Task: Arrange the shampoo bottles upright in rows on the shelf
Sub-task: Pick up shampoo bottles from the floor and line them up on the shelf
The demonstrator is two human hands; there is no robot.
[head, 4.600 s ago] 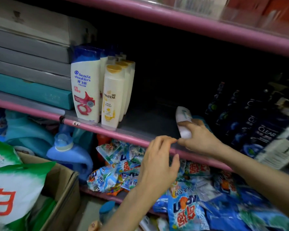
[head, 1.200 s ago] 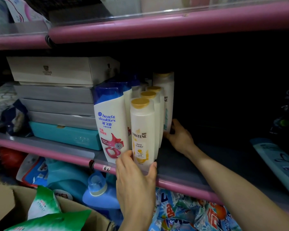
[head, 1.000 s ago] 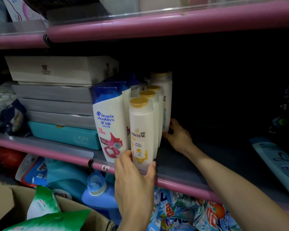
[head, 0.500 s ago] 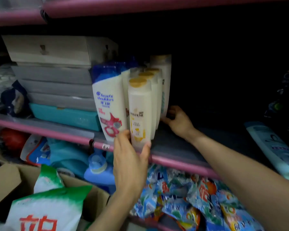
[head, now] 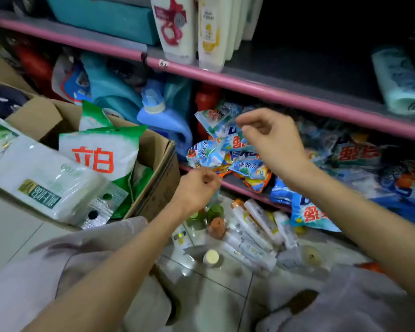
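Knees: two knees in pale grey trousers [head: 65, 281] are seen blurred along the bottom of the frame, over a tiled floor [head: 216, 291].
Floor pile: a heap of white shampoo bottles [head: 254, 228] is left lying flat on the floor at lower centre, just below the bottom shelf; caps and labels are too smeared to be read.
Left hand: the left hand [head: 197, 188] is held at centre frame above that pile, fingers curled in narrow with thumb and fingertips nearly pinched. Nothing can be made out in it.
Right hand: the right hand [head: 271, 137] is raised a bit higher, right of centre, in front of the detergent sachets [head: 228, 149]. Fingers loosely bent and half spread, nothing gripped.
Cardboard box: a box [head: 153, 173] at left is stuffed with green-and-white detergent bags [head: 101, 152].
Lower shelf: blue jugs [head: 163, 121] and crumpled sachets are crammed in behind the hands.
Pink shelf edge: the rail [head: 273, 92] is run diagonally from upper left to right edge.
Upper shelf: at top centre, upright shampoo bottles [head: 211, 32] are lined in rows, only their lower halves caught, beside a teal box [head: 106, 17].
Far right: one pale blue-green bottle [head: 398, 80] is left lying on its side on that shelf, well apart from the rows.
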